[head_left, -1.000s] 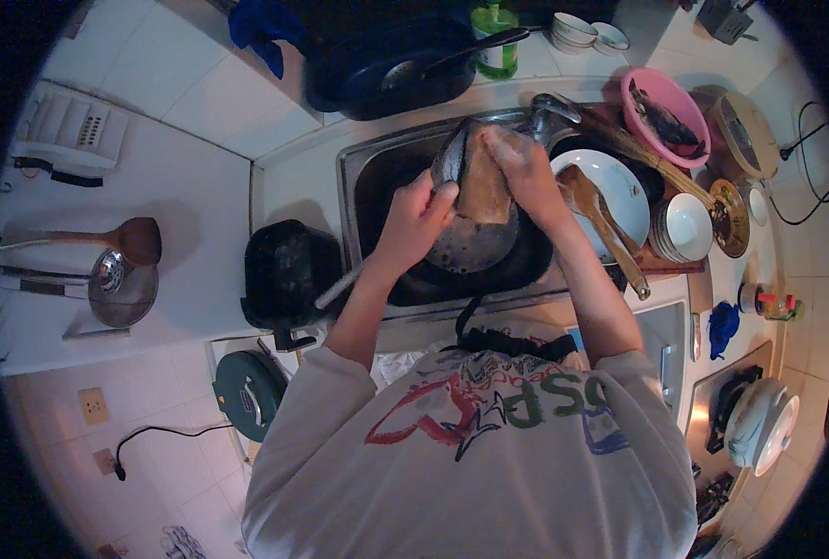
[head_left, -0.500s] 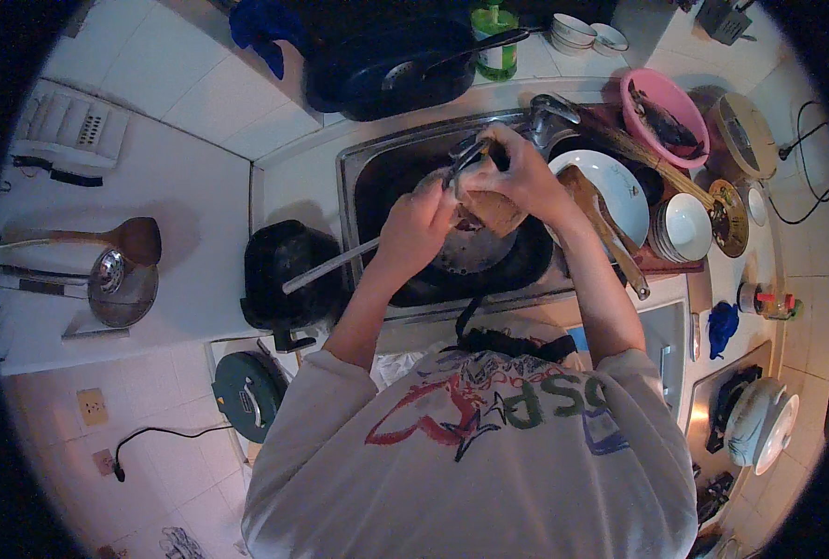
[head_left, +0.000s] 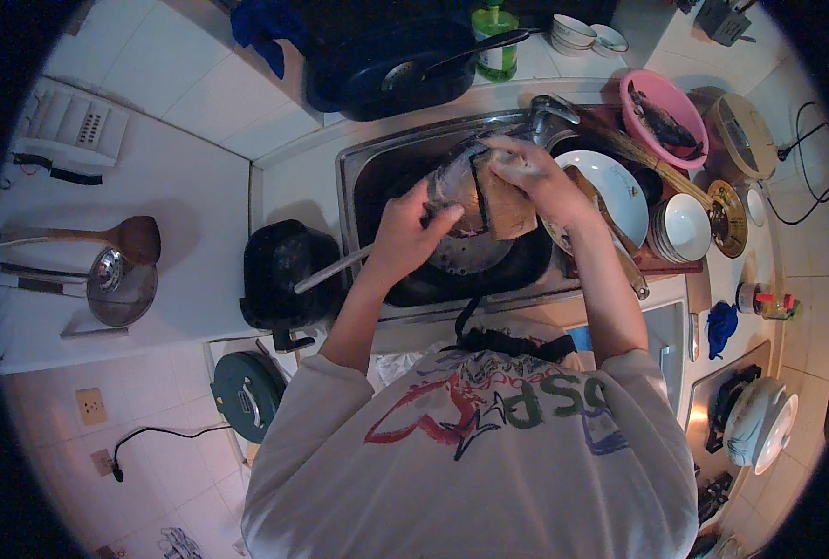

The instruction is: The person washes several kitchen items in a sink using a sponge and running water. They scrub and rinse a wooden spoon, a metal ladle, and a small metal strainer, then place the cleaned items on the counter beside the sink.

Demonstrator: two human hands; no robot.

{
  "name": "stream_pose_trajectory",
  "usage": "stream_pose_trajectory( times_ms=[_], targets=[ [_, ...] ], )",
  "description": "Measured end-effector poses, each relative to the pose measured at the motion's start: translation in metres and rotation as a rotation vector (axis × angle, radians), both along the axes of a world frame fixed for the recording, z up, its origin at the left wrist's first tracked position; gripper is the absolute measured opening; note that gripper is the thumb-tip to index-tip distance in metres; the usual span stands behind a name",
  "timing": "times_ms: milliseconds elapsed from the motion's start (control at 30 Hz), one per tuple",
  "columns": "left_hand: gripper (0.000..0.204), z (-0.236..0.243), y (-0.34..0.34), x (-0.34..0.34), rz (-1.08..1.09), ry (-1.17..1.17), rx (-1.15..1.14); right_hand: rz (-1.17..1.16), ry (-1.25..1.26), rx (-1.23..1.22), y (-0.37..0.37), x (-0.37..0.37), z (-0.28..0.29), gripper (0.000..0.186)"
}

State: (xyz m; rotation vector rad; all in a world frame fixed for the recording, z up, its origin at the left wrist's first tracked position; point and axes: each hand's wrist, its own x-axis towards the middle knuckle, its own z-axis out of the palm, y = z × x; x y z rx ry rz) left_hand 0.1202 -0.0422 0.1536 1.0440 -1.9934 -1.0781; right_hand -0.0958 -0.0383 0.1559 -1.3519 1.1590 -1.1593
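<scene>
Both my hands are over the sink (head_left: 346,186). My left hand (head_left: 410,228) is closed around a shiny, greyish, dark-edged thing (head_left: 455,191) whose kind I cannot make out. My right hand (head_left: 537,179) grips a tan, sponge-like block (head_left: 507,210) pressed against that thing's dark edge. A pale grey rod (head_left: 330,270) sticks out to the left from under my left wrist; what it joins is hidden. Below my hands, a round metal surface with dark holes (head_left: 470,253) shows in the sink.
A black deep pan-like container (head_left: 288,270) stands left of the sink. A white plate (head_left: 619,191), stacked bowls (head_left: 686,226) and a pink basin (head_left: 689,93) holding fish are at the right. The faucet (head_left: 549,116) rises behind; a green bottle (head_left: 496,56) stands at the back.
My right hand has moved slightly right and lower, opening its grip across the block. The shiny thing has turned, showing more of its side. The rod's outer end has shifted a little right.
</scene>
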Motion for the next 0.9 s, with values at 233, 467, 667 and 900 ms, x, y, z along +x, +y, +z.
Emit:
stream_pose_trajectory(
  times_ms=[233, 467, 667, 900],
  targets=[
    [0.041, -0.002, 0.004, -0.011, -0.051, -0.196, -0.177, -0.060, 0.149, 0.022, -0.011, 0.007, 0.002, 0.031],
    [0.034, -0.002, -0.001, 0.001, -0.016, 0.052, 0.044, -0.108, -0.197, 0.129, 0.000, 0.005, -0.014, 0.035],
    [0.025, 0.001, -0.007, 0.007, 0.136, 0.177, 0.106, 0.142, -0.194, 0.074, 0.010, -0.004, -0.016, 0.035],
    [0.031, 0.000, 0.003, -0.003, -0.038, -0.205, -0.079, 0.044, 0.172, -0.055, -0.002, -0.001, 0.001, 0.027]
  ],
)
